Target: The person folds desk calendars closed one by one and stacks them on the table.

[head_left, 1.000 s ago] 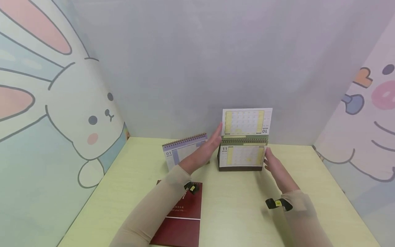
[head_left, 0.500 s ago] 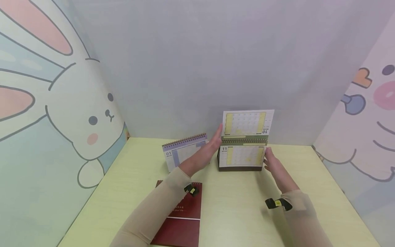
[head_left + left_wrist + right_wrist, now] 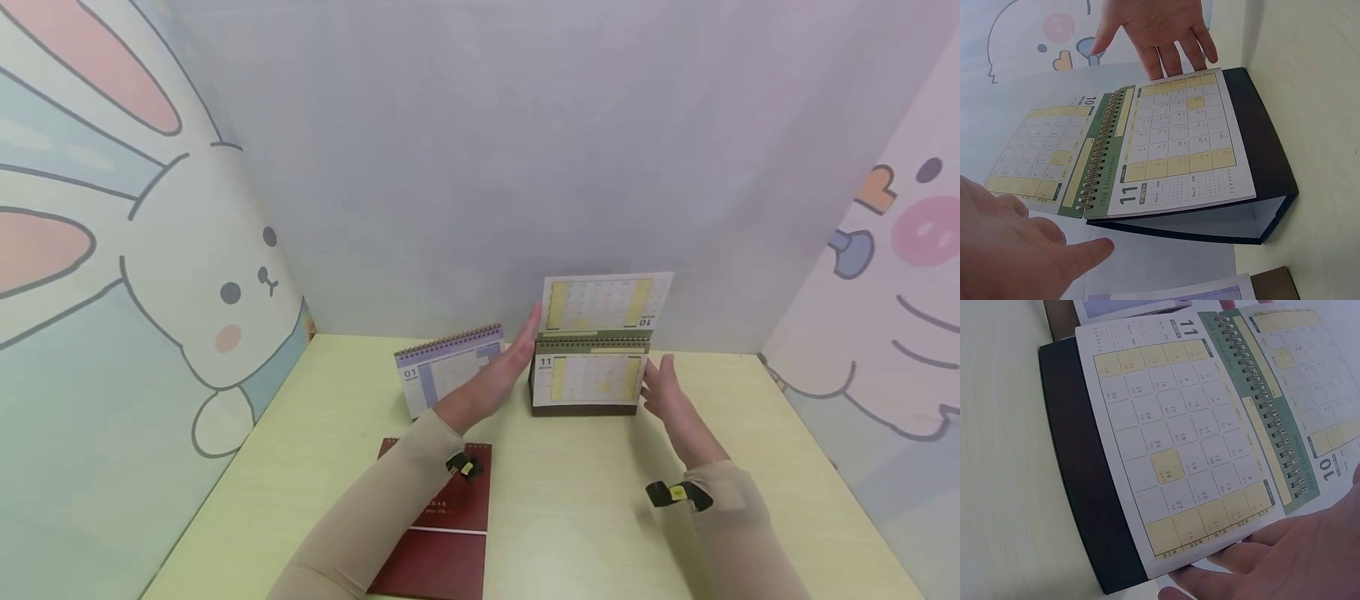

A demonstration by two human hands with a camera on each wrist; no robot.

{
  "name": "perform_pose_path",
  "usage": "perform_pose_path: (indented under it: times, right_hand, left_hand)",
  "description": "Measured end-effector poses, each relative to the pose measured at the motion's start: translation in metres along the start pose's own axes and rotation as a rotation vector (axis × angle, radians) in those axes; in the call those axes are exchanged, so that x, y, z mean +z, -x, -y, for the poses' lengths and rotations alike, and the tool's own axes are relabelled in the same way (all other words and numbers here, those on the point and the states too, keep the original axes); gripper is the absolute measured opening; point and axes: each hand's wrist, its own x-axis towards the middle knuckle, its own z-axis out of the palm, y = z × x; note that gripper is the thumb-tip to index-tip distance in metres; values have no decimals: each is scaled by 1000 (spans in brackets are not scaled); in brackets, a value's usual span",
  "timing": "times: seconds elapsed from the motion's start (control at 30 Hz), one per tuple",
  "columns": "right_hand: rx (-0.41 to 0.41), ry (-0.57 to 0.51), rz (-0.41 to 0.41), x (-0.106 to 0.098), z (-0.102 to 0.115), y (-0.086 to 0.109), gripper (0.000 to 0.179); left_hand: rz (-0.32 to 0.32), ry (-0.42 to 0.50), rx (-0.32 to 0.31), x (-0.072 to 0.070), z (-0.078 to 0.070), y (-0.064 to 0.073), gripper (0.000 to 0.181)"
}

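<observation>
A green-topped spiral desk calendar (image 3: 588, 379) stands on its dark base, its November page facing me. The October page (image 3: 606, 302) stands up past the rings, upside down and leaning back. My left hand (image 3: 487, 390) is at the calendar's left side, fingers extended near the edge of the October page. At the right side is my right hand (image 3: 671, 406), its thumb raised away from the page. In the right wrist view, several fingers (image 3: 1235, 556) of that hand lie along the calendar's side edge, partly hidden behind the page. Neither hand pinches a page.
Left of it stands a purple spiral desk calendar (image 3: 448, 367) on January, partly hidden by my left hand. A dark red calendar (image 3: 442, 562) lies nearer me, under my left forearm in view. A pale wall (image 3: 420, 183) rises behind the light wooden table (image 3: 570, 508).
The October page has tipped further back, its top edge lower and shifted right. My right thumb has lifted away from the calendar's edge. My left hand has barely moved.
</observation>
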Motion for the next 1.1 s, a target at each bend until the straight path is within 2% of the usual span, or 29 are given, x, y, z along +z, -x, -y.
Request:
perform_pose_path:
  times: [0.17,0.33,0.7,1.1]
  right_hand:
    - [-39,-51,23,-2,-1,5,112]
    - [-74,-60,37,-3,0,8,117]
    - [-105,-53,34,-5,-3,14,117]
    - [-150,-6,30,-5,-6,17,117]
  left_hand:
    - [1,-16,-2,1,-2,2,72]
    - [6,-14,5,2,-1,3,76]
    - [27,-17,9,6,-4,9,71]
    - [38,5,-37,9,-2,15,67]
